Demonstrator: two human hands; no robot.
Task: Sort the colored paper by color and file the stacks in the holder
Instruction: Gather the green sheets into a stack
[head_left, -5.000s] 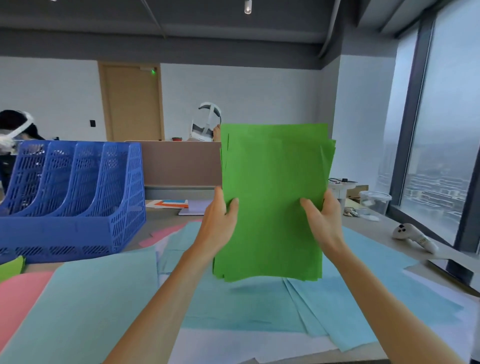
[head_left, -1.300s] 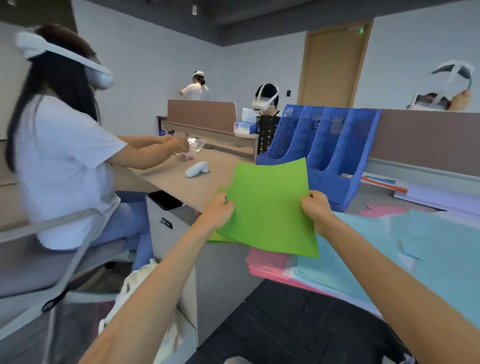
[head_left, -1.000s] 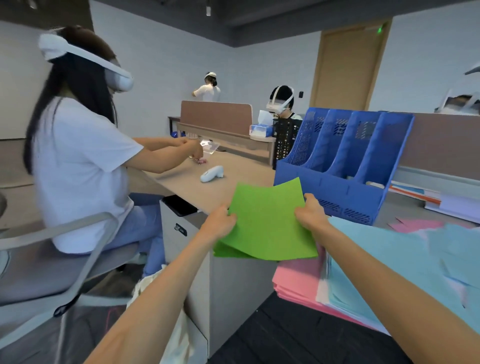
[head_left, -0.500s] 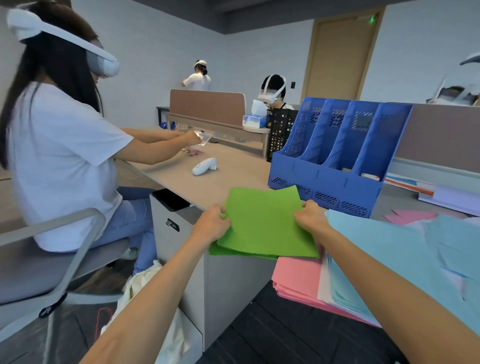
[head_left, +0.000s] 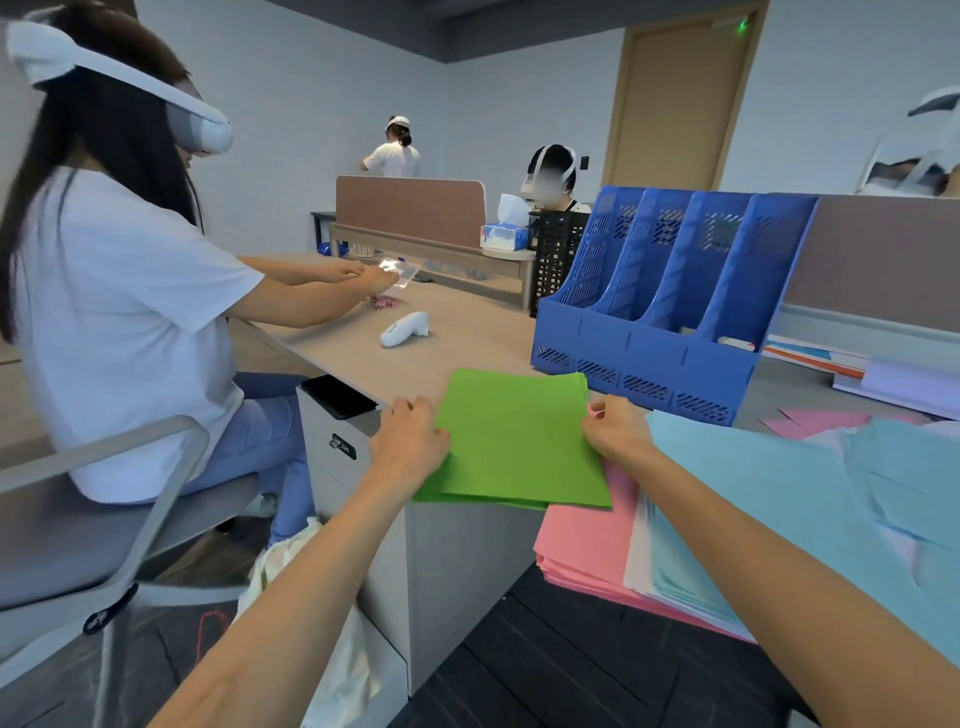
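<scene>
We hold a flat, squared stack of matte green paper low at the corner of the table; whether it rests on the surface we cannot tell. Our left grip curls round the stack's left edge; our right grip pinches the right edge near the far corner. Just beyond stands the blue plastic holder, four slanted slots with perforated walls; to the right a thick pink paper pile overhangs the table's edge, with loose, slightly rumpled pale blue sheets spread on top; a smooth white controller lies farther off on the wood-toned top.
</scene>
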